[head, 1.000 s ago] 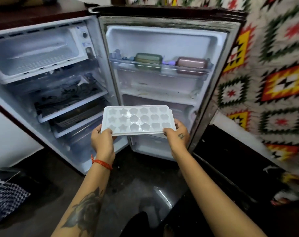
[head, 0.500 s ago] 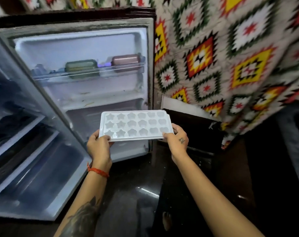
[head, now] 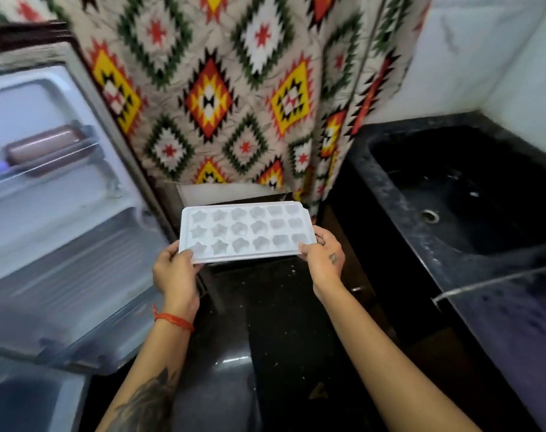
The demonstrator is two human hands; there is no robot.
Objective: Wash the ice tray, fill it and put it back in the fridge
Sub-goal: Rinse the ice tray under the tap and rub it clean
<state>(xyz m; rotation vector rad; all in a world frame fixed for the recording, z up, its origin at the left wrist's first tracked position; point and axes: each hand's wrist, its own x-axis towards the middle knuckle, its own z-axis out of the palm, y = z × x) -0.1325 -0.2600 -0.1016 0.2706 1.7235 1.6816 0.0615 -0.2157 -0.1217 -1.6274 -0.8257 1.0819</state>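
Note:
A white ice tray (head: 245,233) with star and flower shaped moulds is held level in front of me at the centre of the view. My left hand (head: 175,272) grips its near left corner, thumb on top. My right hand (head: 323,258) grips its near right corner the same way. The moulds look empty. The open fridge door (head: 47,219) stands at the left, its inner shelves facing me. A black stone sink (head: 458,194) with a round drain lies at the right, set in a dark counter.
A patterned curtain (head: 234,98) hangs behind the tray. A brown container (head: 44,148) sits on the door's upper shelf. A thin metal spout (head: 496,279) reaches in over the counter from the lower right. The floor (head: 265,338) below is dark and glossy.
My view has swung right, away from the fridge interior toward the sink. Both hands keep the same grip on the tray, which has travelled right with me.

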